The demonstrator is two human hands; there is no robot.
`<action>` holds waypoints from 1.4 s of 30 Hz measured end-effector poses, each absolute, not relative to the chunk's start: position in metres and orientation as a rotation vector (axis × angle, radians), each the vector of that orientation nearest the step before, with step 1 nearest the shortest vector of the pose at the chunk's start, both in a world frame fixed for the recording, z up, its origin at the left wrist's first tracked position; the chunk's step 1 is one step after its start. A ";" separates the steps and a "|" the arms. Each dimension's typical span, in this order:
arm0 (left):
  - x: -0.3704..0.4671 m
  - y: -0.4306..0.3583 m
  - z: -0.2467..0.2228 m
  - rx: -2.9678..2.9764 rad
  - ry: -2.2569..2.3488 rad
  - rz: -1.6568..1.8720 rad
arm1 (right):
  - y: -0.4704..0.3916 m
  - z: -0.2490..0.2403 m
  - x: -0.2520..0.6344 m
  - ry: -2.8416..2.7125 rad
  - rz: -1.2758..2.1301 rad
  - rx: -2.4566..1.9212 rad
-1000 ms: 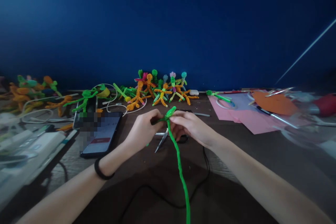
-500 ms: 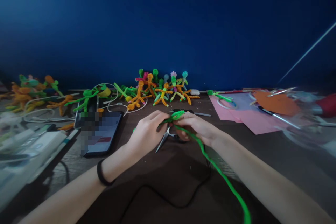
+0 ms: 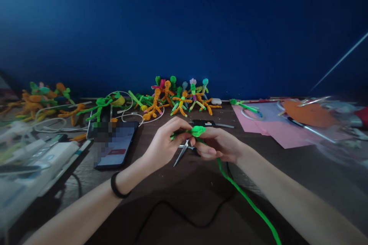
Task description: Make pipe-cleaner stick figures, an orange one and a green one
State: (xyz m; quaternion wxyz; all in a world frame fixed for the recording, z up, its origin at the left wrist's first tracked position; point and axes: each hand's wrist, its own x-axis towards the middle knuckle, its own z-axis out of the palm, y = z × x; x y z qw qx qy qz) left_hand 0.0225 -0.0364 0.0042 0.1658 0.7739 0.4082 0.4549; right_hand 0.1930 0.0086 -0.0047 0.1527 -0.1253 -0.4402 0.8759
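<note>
A small bright green fuzzy piece (image 3: pixel 198 131) is pinched between my two hands above the table. My left hand (image 3: pixel 169 138), with a black band at the wrist, has its fingers closed on the piece from the left. My right hand (image 3: pixel 220 143) grips it from the right, fingers curled in. From beneath my right hand a green strand (image 3: pixel 250 199) runs down to the bottom edge. Silver scissors (image 3: pixel 181 154) lie on the table under the hands, their handles partly hidden.
A phone (image 3: pixel 117 149) lies left of the hands. Fuzzy figures (image 3: pixel 184 101) in several colours stand at the back. Pink paper (image 3: pixel 287 134) is at right, a white power strip (image 3: pixel 43 164) at left. A black cable (image 3: pixel 184 218) crosses the front.
The green piece now shows as a compact lump rather than a longer looped shape. The strand has dropped below my right hand's fingers. The whole view has shifted slightly, moving objects rightward.
</note>
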 end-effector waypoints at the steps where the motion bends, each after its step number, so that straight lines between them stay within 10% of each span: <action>1: 0.022 -0.036 0.004 2.202 1.132 1.312 | 0.008 -0.005 0.193 -1.266 2.518 -0.330; 28: 0.032 -0.049 0.008 1.860 1.268 1.046 | -0.003 0.005 0.190 -1.620 1.895 -0.671; 42: 0.031 -0.041 0.006 1.317 1.288 0.913 | -0.017 0.003 0.184 -2.342 0.611 -0.859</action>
